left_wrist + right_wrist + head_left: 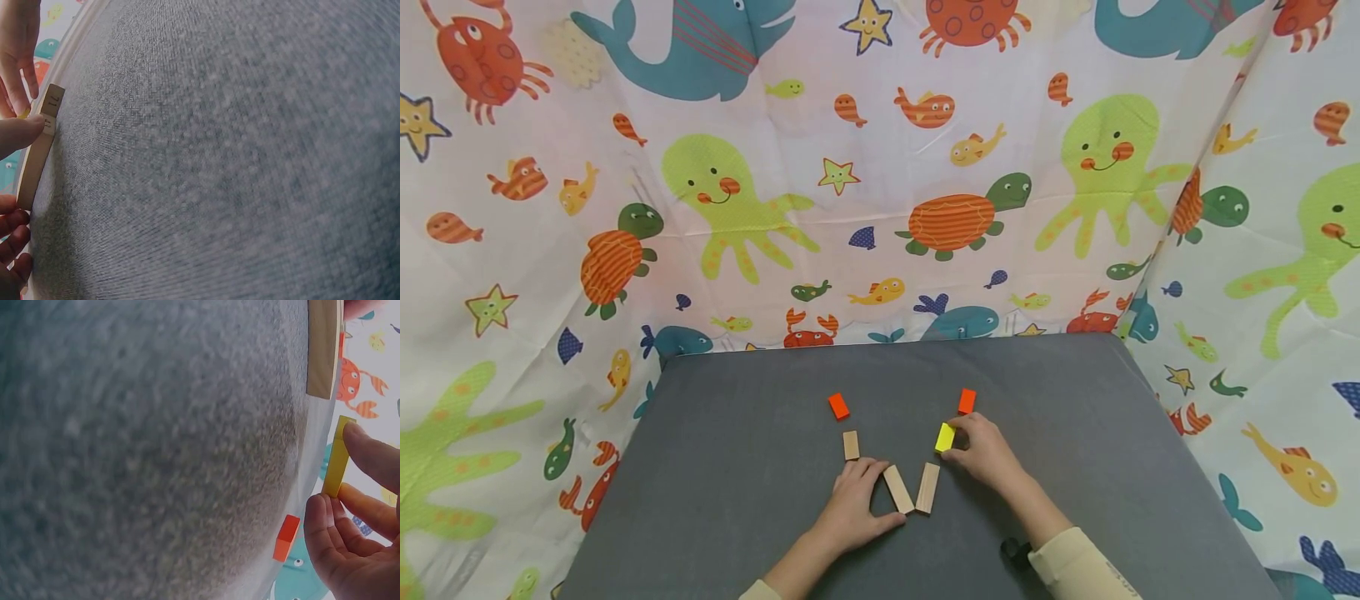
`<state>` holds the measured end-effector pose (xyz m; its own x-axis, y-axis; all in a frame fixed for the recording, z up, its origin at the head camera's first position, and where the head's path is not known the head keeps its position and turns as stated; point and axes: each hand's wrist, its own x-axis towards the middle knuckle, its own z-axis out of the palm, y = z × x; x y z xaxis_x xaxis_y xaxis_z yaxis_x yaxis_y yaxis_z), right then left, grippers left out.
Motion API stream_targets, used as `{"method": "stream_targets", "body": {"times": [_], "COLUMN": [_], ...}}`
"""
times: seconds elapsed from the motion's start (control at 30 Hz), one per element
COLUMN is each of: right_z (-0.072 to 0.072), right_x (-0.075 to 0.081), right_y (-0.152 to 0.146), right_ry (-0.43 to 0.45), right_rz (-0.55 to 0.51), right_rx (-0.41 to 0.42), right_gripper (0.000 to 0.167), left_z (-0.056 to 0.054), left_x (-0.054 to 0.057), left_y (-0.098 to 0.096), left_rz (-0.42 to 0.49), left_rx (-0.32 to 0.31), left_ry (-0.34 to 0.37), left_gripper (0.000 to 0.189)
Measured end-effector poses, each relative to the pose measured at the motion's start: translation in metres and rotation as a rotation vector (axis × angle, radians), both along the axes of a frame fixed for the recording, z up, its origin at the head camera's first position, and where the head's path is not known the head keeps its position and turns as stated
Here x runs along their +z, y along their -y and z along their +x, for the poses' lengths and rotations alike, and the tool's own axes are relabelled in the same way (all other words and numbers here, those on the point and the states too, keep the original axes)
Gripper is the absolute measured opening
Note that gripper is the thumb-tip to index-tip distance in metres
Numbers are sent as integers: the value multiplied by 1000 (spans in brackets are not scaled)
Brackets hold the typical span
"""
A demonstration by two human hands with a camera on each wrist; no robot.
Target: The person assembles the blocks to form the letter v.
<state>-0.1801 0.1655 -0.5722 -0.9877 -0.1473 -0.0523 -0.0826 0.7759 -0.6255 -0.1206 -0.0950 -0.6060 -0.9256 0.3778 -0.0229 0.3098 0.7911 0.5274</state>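
My right hand (988,457) pinches a small yellow block (945,437) between thumb and fingers; in the right wrist view the yellow block (337,461) is gripped at its two ends. My left hand (852,510) holds a long plain wooden block (898,489), thumb at its near end and fingertips at its far end. A second long wooden block (927,488) leans the other way beside it, the pair forming a V. A shorter wooden block (850,445) lies just beyond my left fingers. One orange-red block (967,401) sits just past the yellow one.
Another orange-red block (838,407) lies at the far left of the arrangement. Grey cloth covers the table (737,467). Behind and at the sides hangs a curtain (865,225) printed with sea animals. A small black object (1015,552) is by the right sleeve.
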Motion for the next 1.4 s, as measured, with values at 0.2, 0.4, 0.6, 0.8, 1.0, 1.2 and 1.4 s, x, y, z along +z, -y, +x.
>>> {"method": "stream_targets", "body": {"times": [0.2, 0.4, 0.6, 0.8, 1.0, 1.2, 1.4], "right_z": [3, 4, 5, 5, 5, 3, 2], "right_x": [0, -2, -5, -9, -12, -13, -12], "right_y": [3, 6, 8, 9, 10, 9, 8], "right_ry": [-30, -32, -35, -23, -11, -2, 6], "right_rz": [-10, -19, -15, -3, 1, 7, -2], "right_rx": [21, 29, 32, 52, 48, 57, 71], "right_gripper": [51, 51, 51, 52, 51, 51, 51], "left_z": [0, -1, -1, -1, -1, -1, -1], "left_x": [-1, -2, -2, -4, -6, -7, -5], "left_y": [0, 0, 0, 1, 0, 0, 0], "left_rz": [-3, -2, -1, -5, -14, -19, -20], "left_rx": [-1, -1, -2, -6, -11, -12, -9], "left_ry": [0, 11, 7, -12, -27, -32, -20], "left_gripper": [81, 80, 80, 79, 79, 78, 78]}}
